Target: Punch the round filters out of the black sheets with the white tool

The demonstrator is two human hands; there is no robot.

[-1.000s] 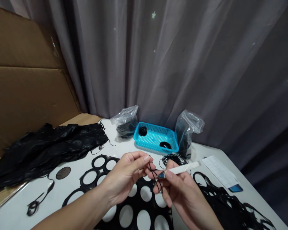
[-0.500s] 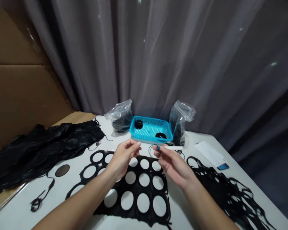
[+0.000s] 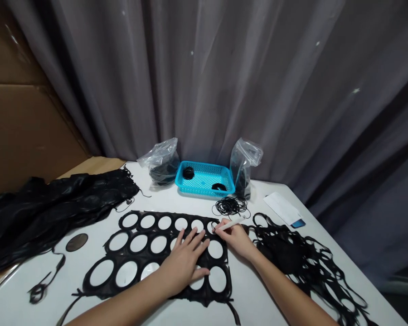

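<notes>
Both hands have come down from mid-air onto the work: left hand (image 3: 183, 265) lies flat, its fingers (image 3: 200, 246) spread apart, on a black perforated rubber sheet (image 3: 155, 222) at lower centre of the frame. Right hand (image 3: 233, 240) has thumb and fingers clamped on a white pen (image 3: 229, 222), its tip at a hole near the sheet's upper right corner, just below a coil of black rubber bands (image 3: 231, 206).

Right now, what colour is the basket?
The basket is bright turquoise-blue, perforated mesh; best seen in the head view.
</notes>
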